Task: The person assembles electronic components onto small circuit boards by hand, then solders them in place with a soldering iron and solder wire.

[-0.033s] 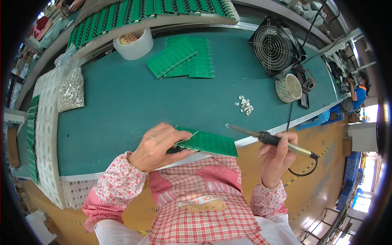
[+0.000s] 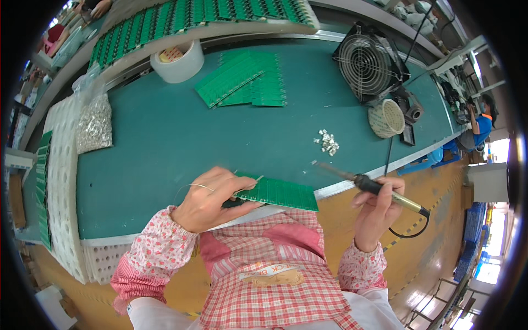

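Observation:
My left hand [image 2: 208, 199] is closed on the near left end of a green circuit board panel [image 2: 283, 193], which is tilted over the table's front edge. A thin solder wire [image 2: 193, 185] runs through the same fingers, its end sticking out above the board. Like a pen, a soldering iron [image 2: 369, 185] is gripped in my right hand [image 2: 377, 212], right of the board. Its tip points up and left over the green tabletop, apart from the board. Beyond the tip lies a small heap of silvery metal parts [image 2: 329, 143]. My left fingers hide the panel's left end.
Loose board panels [image 2: 234, 80] lie at the back, near a tape roll [image 2: 190, 65]. More boards fill a shelf [image 2: 220, 32] above. A bag of metal parts [image 2: 94, 126] and white foam trays [image 2: 61, 181] stand left. At right are a fan [image 2: 364, 63], a tape-wrapped cup [image 2: 386, 118] and an iron stand [image 2: 413, 110].
The soldering iron's tip has risen slightly, away from the table's front edge. My left hand and the board stay nearly as they were.

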Tool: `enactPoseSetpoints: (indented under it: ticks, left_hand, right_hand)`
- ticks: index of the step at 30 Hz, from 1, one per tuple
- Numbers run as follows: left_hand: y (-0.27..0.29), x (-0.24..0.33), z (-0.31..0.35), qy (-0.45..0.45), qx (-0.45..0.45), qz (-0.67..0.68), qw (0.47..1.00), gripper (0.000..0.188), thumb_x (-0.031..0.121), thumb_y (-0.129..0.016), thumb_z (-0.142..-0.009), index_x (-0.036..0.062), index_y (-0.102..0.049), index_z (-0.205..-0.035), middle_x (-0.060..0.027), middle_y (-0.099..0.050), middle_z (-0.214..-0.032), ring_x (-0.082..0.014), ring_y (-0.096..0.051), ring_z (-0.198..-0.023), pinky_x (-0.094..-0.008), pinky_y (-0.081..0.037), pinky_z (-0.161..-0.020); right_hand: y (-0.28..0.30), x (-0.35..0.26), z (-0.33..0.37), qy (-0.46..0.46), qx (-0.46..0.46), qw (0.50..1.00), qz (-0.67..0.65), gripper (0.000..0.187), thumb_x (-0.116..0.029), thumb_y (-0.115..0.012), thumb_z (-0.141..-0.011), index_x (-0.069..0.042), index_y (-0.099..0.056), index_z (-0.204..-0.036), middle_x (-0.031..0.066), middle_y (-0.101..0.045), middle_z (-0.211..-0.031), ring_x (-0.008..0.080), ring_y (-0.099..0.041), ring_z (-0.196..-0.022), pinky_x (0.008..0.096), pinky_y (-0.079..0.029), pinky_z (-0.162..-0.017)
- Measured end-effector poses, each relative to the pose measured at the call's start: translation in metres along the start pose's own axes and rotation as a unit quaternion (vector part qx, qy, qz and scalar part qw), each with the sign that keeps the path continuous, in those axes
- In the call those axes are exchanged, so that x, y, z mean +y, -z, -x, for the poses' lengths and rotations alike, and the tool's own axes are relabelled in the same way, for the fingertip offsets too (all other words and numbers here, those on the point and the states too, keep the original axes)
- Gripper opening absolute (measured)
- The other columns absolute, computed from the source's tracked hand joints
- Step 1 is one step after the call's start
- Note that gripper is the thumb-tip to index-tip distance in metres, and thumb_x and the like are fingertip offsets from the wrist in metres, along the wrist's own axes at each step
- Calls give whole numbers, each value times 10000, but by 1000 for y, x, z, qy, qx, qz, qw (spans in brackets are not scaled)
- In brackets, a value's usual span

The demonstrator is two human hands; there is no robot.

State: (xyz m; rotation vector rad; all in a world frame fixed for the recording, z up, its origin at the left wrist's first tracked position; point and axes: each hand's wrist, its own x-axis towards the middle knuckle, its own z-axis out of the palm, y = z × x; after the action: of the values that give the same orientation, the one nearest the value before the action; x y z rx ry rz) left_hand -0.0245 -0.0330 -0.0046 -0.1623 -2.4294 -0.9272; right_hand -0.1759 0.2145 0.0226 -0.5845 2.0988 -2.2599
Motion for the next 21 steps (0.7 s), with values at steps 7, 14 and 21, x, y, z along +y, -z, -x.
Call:
enactPoseSetpoints:
  ticks: [7, 14, 21]
  left_hand:
    - [-1, 7, -7, 149, 26, 65, 986, 354, -21, -778, -657, 11, -618, -971, -63, -681, -823, -113, -592, -688, -214, -478, -555]
    - [-4, -1, -21, 252, 24, 134, 958, 361, 42, -800, -668, 17, -614, -976, -44, -666, -809, -65, -539, -571, -198, -434, -544]
    - [2, -12, -21, 294, -8, 165, 941, 352, 30, -793, -685, -9, -591, -970, -34, -640, -810, -61, -539, -591, -205, -446, -588]
  right_hand:
    - [60, 4, -75, 116, 216, 962, 121, 214, -232, -478, -979, -23, -477, -1025, 70, -587, -733, 104, -558, -598, 220, -473, -560]
    - [123, 38, -145, 110, 228, 951, 175, 247, -253, -508, -965, -15, -508, -1031, 66, -608, -787, 81, -573, -651, 203, -483, -523]
    - [127, 72, -199, -14, 127, 989, 72, 348, -290, -549, -937, -15, -524, -1148, 100, -643, -967, 126, -621, -794, 239, -532, -600]
